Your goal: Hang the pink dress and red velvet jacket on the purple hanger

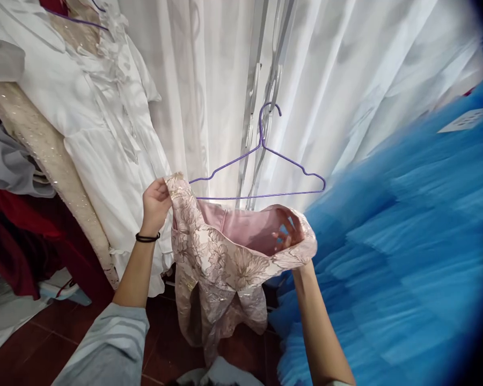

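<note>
A pink dress [241, 262] with metallic floral patterning and a plain pink lining hangs between my hands. My left hand [156, 206], a black band at its wrist, is closed on the dress's left shoulder. The left end of a purple hanger [261, 147] disappears inside that shoulder, while its right end is bare above the neckline. My right hand [287, 231] reaches up through the dress's right shoulder opening, its fingers spread against the lining. Whether the hanger's hook rests on anything, I cannot tell.
A white dress [100, 123] and a beige sparkly garment [52, 155] hang at the left, near dark red cloth [64, 252]. White curtains [217, 80] and metal poles [257, 80] stand behind. Ruffled blue tulle [406, 257] fills the right. Dark red tiles [165, 348] cover the floor.
</note>
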Motion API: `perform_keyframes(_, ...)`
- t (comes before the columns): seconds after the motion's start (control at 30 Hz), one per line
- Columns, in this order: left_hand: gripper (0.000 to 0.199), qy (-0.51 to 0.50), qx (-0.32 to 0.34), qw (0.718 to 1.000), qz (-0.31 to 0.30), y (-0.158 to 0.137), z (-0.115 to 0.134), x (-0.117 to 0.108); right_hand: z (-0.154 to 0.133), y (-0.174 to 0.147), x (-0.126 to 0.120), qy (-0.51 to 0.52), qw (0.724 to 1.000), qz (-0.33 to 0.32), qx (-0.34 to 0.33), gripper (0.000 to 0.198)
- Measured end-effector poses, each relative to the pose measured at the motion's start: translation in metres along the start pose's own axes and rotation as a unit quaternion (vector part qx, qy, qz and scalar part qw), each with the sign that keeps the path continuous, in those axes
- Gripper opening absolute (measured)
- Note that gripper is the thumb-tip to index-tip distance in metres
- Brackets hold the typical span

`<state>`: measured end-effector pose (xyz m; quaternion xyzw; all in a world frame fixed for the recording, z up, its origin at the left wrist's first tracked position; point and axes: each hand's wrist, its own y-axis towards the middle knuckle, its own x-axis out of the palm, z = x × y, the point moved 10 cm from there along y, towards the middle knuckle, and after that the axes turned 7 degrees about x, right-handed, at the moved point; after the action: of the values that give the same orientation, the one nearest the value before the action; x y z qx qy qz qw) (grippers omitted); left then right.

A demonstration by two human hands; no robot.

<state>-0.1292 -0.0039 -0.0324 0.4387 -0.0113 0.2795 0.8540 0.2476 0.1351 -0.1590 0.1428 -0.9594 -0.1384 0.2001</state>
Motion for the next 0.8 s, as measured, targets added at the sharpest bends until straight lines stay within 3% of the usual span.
perform_keyframes(0.07,0.045,0.022,-0.01,0.999,-0.036,0.008,0.003,0.021,-0.008,0.003,-0.025,0.021,0.998,0.056,-0.015,0.057)
perform_keyframes(0.17,0.043,0.043,-0.08,0.992,-0.089,0.009,-0.008,0.045,-0.028,-0.001,-0.067,0.016,0.983,0.177,-0.047,0.04)
perform_keyframes(0.27,0.044,0.041,-0.163,0.977,-0.131,0.002,-0.024,0.061,-0.038,-0.001,-0.093,0.002,0.974,0.219,-0.049,0.037)
perform_keyframes(0.4,0.042,0.05,-0.196,0.969,-0.141,-0.001,-0.035,0.067,-0.042,0.023,-0.11,0.025,0.981,0.185,-0.046,0.035)
perform_keyframes(0.57,0.043,0.098,-0.15,0.982,-0.062,0.011,-0.032,0.053,-0.051,0.069,-0.114,0.076,0.986,0.15,0.003,0.032)
perform_keyframes(0.67,0.043,0.121,-0.139,0.981,-0.056,0.016,-0.028,0.053,-0.082,0.092,-0.105,0.046,0.991,0.124,-0.031,0.031)
perform_keyframes(0.8,0.044,0.128,-0.143,0.98,-0.051,0.021,-0.027,0.051,-0.134,0.113,-0.08,-0.087,0.988,0.086,-0.095,0.032)
